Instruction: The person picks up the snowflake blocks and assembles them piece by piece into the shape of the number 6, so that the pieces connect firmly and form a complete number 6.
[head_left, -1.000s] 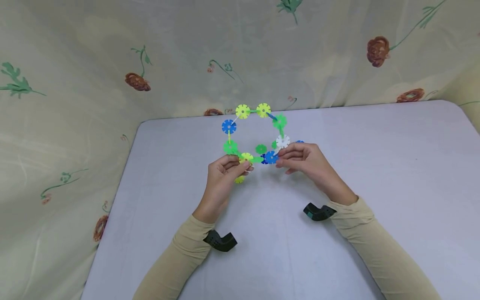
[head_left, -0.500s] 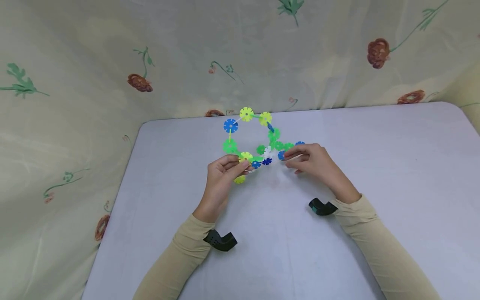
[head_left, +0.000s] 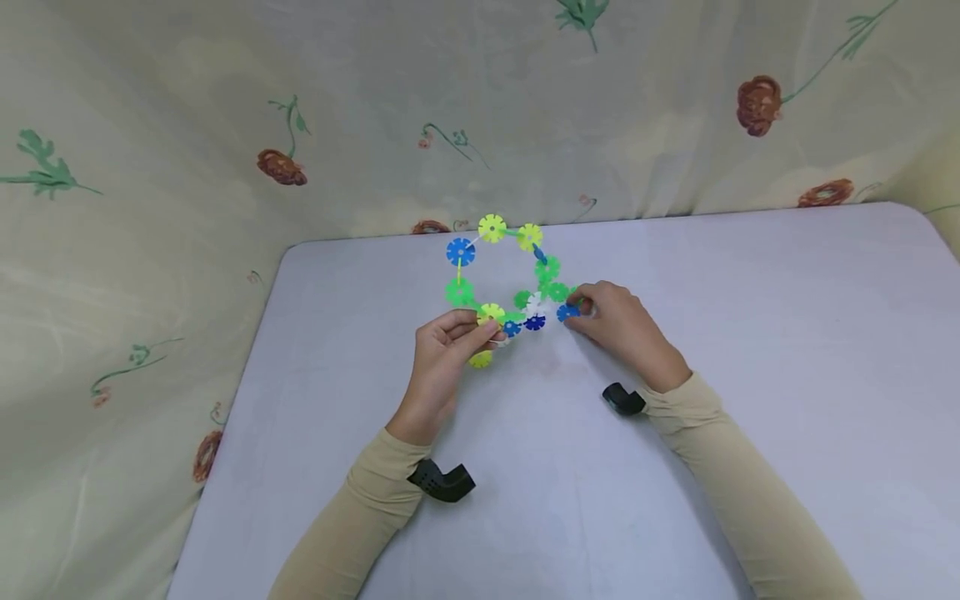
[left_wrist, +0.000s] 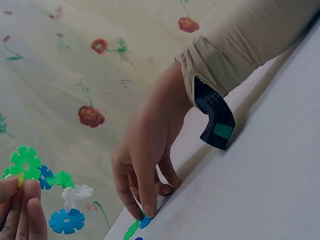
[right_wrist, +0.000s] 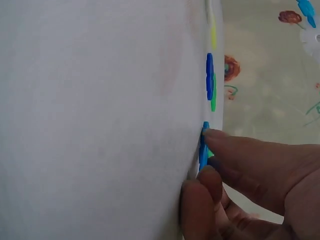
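My left hand [head_left: 446,362] pinches a yellow disc of a chain of notched plastic snowflake discs [head_left: 492,227]. The chain, in yellow, blue, green and white, stands up in an open curve above the table. Its right end hangs down, with a white disc [left_wrist: 80,192] and a blue disc [left_wrist: 66,221] in the left wrist view. My right hand [head_left: 618,329] reaches down to the table, thumb and fingertips pinching a loose blue snowflake disc [head_left: 567,312]. In the right wrist view this blue disc [right_wrist: 204,142] shows edge-on at the fingertips.
Several loose discs lie on the white table [head_left: 750,375] between the hands, among them a dark blue disc [head_left: 535,322], a green disc [head_left: 557,292] and a yellow disc [head_left: 481,359]. Flower-printed cloth [head_left: 600,125] hangs behind the table's far edge.
My right hand has let go of the chain's right end, which has dropped lower, and has moved right and down to the loose blue disc. My left hand has kept its place.
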